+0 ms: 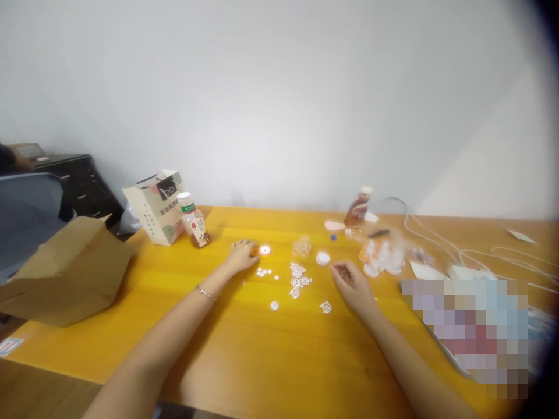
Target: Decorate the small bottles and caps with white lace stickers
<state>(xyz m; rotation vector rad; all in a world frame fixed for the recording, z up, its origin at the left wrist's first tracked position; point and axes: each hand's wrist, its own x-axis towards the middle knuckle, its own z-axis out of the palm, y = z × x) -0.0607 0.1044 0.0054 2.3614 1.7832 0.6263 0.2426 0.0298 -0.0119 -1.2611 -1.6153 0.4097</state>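
My left hand [243, 255] rests low over the yellow table, fingers stretched out. Its fingertips are beside a round white-and-orange plastic piece [264, 251]; whether they touch it is too blurred to tell. Over the table's right half, my right hand [351, 283] has its fingers curled in; anything inside them is hidden. Just left of it lies a white round disc [322, 258]. Between the hands are several white openwork wheel-like pieces [299, 281], with a single one [325, 306] nearer me. Small white discs [262, 272] and a larger white disc [274, 305] lie closer to my left arm.
Clear plastic parts [301, 247] sit mid-table; white and orange pieces [382, 258] are piled at right. A paper bag [157, 209] and milky-labelled bottle [193, 221] stand left, a brown bottle [358, 207] at the back. White cables [454, 250] cross the right side. A brown bag [70, 270] overhangs the left.
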